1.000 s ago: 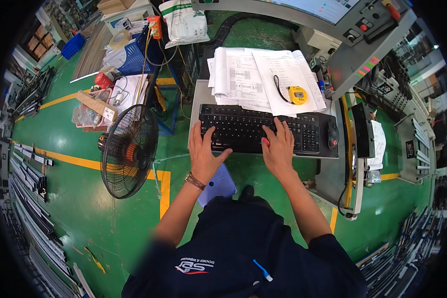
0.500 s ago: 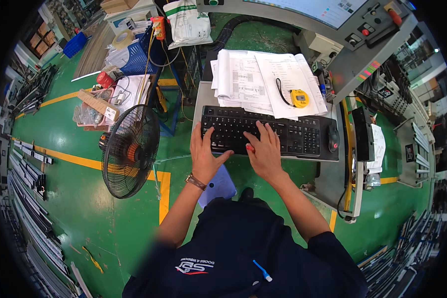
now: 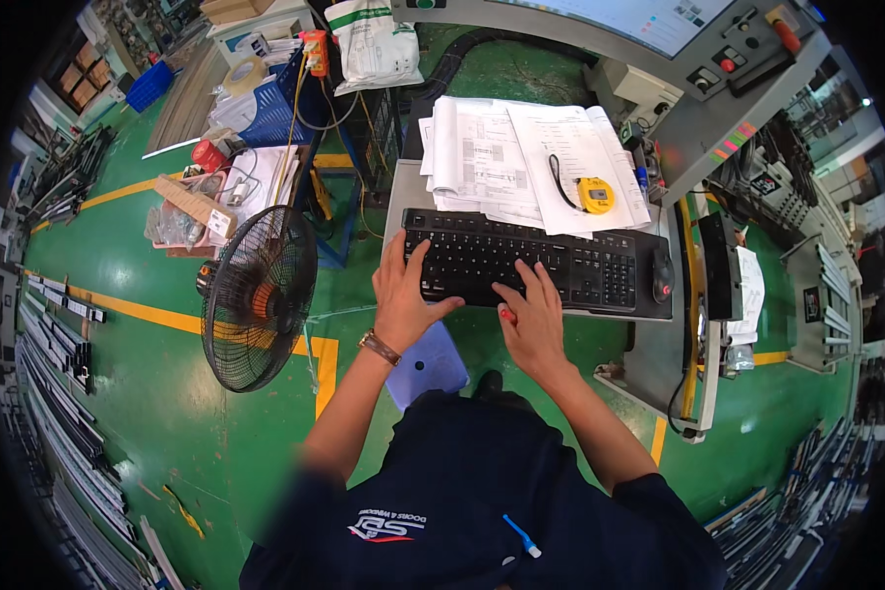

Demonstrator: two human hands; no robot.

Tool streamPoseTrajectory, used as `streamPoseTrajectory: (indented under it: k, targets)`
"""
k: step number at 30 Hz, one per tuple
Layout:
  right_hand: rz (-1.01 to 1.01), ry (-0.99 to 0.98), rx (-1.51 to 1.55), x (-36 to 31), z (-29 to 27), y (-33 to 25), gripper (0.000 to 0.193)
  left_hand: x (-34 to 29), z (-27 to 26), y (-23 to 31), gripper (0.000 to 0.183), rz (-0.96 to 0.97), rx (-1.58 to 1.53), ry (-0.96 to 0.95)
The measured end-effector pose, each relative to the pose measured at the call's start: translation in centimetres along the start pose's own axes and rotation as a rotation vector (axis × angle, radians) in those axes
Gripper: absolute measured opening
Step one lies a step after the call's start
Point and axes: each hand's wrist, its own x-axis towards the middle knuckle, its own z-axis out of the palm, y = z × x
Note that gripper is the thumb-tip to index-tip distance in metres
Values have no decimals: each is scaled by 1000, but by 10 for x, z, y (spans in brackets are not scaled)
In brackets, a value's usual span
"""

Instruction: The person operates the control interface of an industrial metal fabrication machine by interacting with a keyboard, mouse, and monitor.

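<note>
Keyboard [image 3: 482, 264] under my fingertips. Left hand [image 3: 400, 297]: spread, holding nothing. Right hand [image 3: 534, 323]: loosely curled; small red item [image 3: 506, 314] at thumb, cannot tell if gripped. Step, I judge: typing. Next press calls for 1 light fingertip.

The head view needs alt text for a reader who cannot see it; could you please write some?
A person's left hand and right hand reach over a black computer keyboard. Papers lie beyond it, a yellow tape measure on top; a black mouse sits at right, a black fan stands at left.
</note>
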Motion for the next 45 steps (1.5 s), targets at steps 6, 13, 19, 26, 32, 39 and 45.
streamPoseTrajectory:
  k: [6, 13, 19, 26, 32, 39, 45]
  targets:
    - [92, 22, 13, 4, -6, 13, 39, 7, -6, -1, 120, 6, 11, -71]
    - [116, 52, -29, 1, -9, 24, 44, 11, -8, 0, 123, -3, 26, -102]
    - [126, 100, -80, 10, -6, 27, 45, 12, -9, 0, 124, 1, 43, -114]
    - [160, 43, -126, 35, -15, 36, 47, 15, -11, -1, 124, 5, 99, -165]
    - [75, 66, -233, 40, -16, 37, 46, 14, -11, 0, 128, -19, 70, -156]
    - [127, 83, -146, 17, -16, 45, 45, 14, -11, 0, 130, -30, 33, -147]
    - [145, 140, -66, -8, -24, 53, 40, 14, -10, -1, 129, -25, 38, -151]
